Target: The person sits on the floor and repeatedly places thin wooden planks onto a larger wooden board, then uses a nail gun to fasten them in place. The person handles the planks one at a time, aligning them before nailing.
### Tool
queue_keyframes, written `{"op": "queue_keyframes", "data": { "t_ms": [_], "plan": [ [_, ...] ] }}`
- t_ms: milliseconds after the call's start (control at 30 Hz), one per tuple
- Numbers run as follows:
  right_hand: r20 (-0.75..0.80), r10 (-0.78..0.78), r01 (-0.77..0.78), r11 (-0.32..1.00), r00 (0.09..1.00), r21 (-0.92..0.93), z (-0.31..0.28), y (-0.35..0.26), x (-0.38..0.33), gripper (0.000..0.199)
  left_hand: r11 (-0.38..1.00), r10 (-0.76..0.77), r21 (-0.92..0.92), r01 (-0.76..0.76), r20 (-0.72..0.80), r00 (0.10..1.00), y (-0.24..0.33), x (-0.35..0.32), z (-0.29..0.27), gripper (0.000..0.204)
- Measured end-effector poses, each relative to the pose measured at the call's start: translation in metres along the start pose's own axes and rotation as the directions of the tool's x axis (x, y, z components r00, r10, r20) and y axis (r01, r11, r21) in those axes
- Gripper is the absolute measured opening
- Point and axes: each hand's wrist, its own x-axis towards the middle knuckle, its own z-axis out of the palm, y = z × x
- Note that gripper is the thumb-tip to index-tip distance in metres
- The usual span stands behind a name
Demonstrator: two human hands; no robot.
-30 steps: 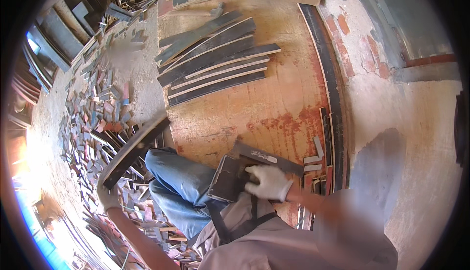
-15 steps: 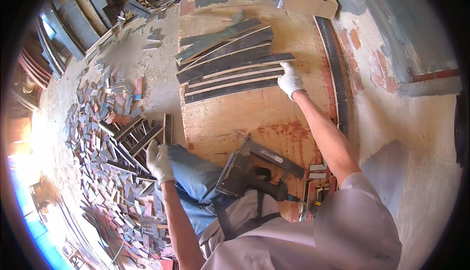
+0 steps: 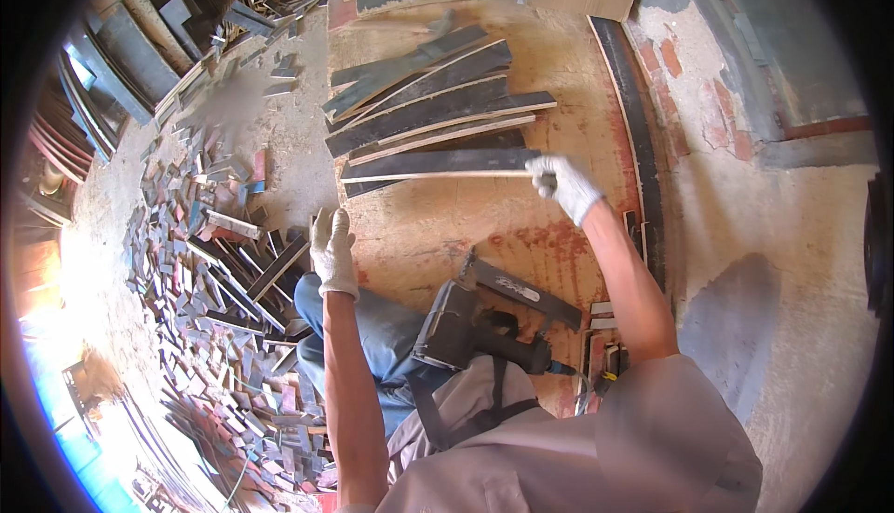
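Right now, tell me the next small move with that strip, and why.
Probably draw the long dark strip toward you: the right hand grips its near end, it lies lowest in the fanned row, and the left hand rests free at the board's edge.

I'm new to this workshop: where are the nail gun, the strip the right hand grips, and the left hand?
nail gun (image 3: 475, 331): head view, dark body.
dark wooden strip (image 3: 438, 165): head view, mid-length.
left hand (image 3: 332, 250): head view, back of the white glove.

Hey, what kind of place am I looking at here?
Probably a small woodworking shop. Dark curved wooden strips lie fanned on a worn board, a nail gun rests on the person's lap, and wood offcuts litter the floor. The right hand grips one strip.
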Motion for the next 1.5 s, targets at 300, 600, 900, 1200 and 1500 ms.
{"op": "queue_keyframes", "data": {
  "t_ms": [300,600,900,1200,1500],
  "plan": [
    [0.302,-0.446,0.517,0.51,0.842,-0.688,-0.013,0.05,-0.038,0.032,0.962,0.192,0.205,-0.182,-0.03,0.981,-0.034,-0.02,0.0,0.062],
    [0.208,-0.88,0.396,-0.024,0.427,-0.918,0.002,0.004,0.046,0.039,0.968,0.199,0.201,-0.149,-0.261,0.945,-0.057,-0.036,-0.004,0.037],
    [0.235,-0.898,0.759,0.149,0.372,-0.634,0.006,-0.025,0.066,0.031,0.93,0.116,0.365,0.032,-0.377,0.919,-0.059,-0.032,-0.004,0.037],
    [-0.271,-0.421,0.428,0.903,0.865,-0.037,-0.016,0.018,-0.046,0.028,0.99,0.031,0.141,0.029,-0.407,0.913,-0.047,-0.042,-0.002,0.023],
    [-0.277,-0.281,0.286,0.958,0.919,-0.026,-0.005,0.094,-0.051,0.027,0.996,-0.07,0.03,0.088,-0.377,0.923,-0.044,-0.038,-0.009,0.021]
  ]
}}
